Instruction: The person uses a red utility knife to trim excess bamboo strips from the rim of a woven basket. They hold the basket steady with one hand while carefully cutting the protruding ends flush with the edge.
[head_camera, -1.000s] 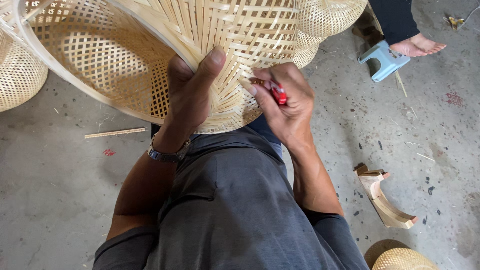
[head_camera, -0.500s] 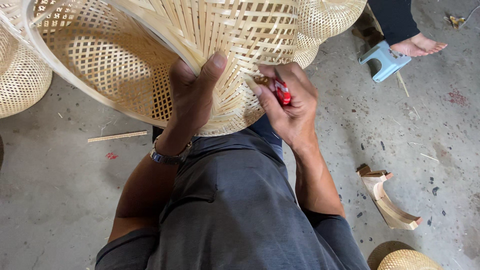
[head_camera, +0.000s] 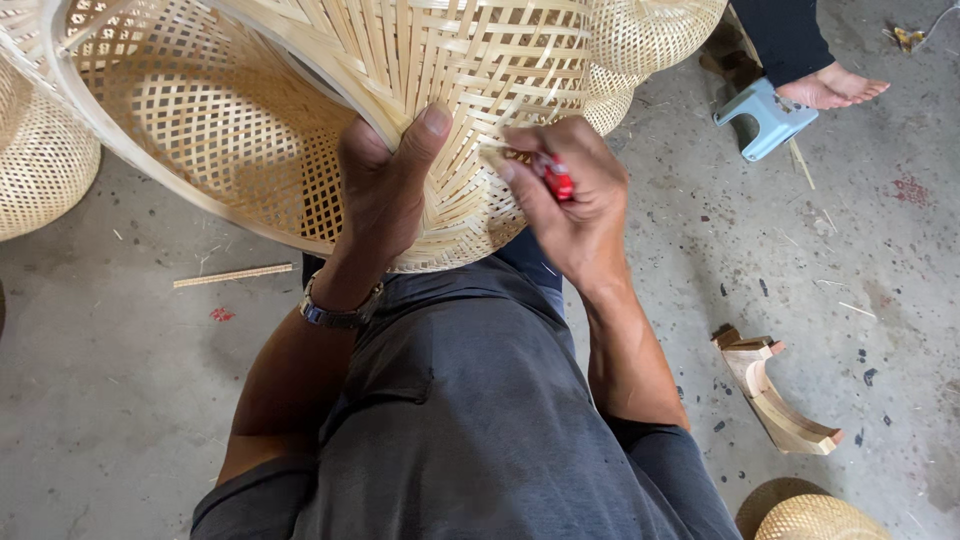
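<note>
We see a large woven bamboo basket (head_camera: 300, 110) tipped on its side over the person's lap, its open mouth turned to the left and its woven bottom facing us. The left hand (head_camera: 385, 185) is clamped on the basket's lower edge, thumb pressed flat on the outer weave and fingers curled behind the wall, a wristwatch (head_camera: 340, 312) just below it on the wrist. The right hand (head_camera: 570, 200) lies against the basket's bottom just right of the left hand, closed around a small red-handled tool (head_camera: 556, 178) whose tip meets the bamboo strips (we cannot tell what kind of tool it is, since the fingers cover most of it). Grey trousers (head_camera: 470, 420) fill the view below the basket. Left of the basket, partly behind its rim, sits a smaller round woven basket (head_camera: 40, 170), and another rounded one (head_camera: 650, 35) shows behind its upper right side. On the concrete floor (head_camera: 120, 400) below the basket's left part lies a thin bamboo stick (head_camera: 232, 275). Well to the right of the basket we find a light blue plastic stool (head_camera: 765, 118) with another person's bare foot (head_camera: 835, 85) just beside it, and lower down a curved wooden piece (head_camera: 775, 395).
</note>
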